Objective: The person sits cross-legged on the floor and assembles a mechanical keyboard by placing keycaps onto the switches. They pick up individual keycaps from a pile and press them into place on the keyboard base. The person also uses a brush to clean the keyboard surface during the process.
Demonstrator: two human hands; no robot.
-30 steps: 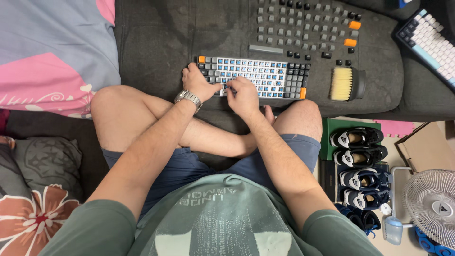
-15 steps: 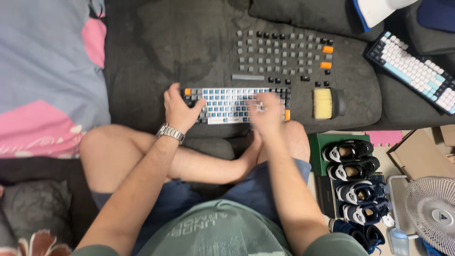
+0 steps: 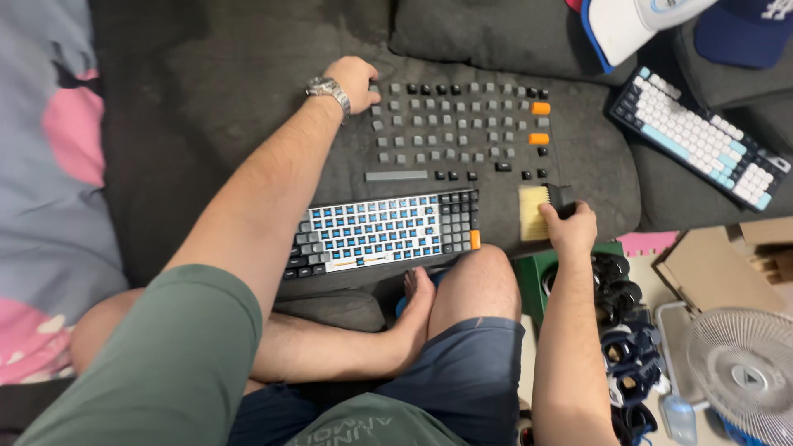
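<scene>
On a dark grey couch cushion (image 3: 248,107), a person sitting cross-legged reaches out with both hands. Far and to the left, the left hand (image 3: 353,76), a metal watch (image 3: 327,88) at its wrist, rests at the left edge of the loose keycaps (image 3: 462,120) laid out in rows; its fingers curl down onto the cushion, and whether they pinch a cap cannot be told. Most caps are grey or black, with two orange ones (image 3: 539,123) at the right end of the rows and a long grey bar (image 3: 396,175) lying below them. Nearer, the stripped keyboard (image 3: 382,234) sits tilted in front of the knees, blue switches bare across its middle, dark caps and one orange cap left at its right end. Just right of it, the right hand (image 3: 568,229) closes over the dark handle of a brush (image 3: 534,212) with pale yellow bristles; the handle is largely hidden beneath the fingers. At far right a second keyboard (image 3: 702,136) with white and light blue caps lies slanted on another cushion, with a blue cap (image 3: 739,33) beyond it, cut off by the frame. Below the couch edge, dark shoes (image 3: 619,330) are partly hidden by the right forearm, and a white fan (image 3: 743,367) is clipped at the corner.
</scene>
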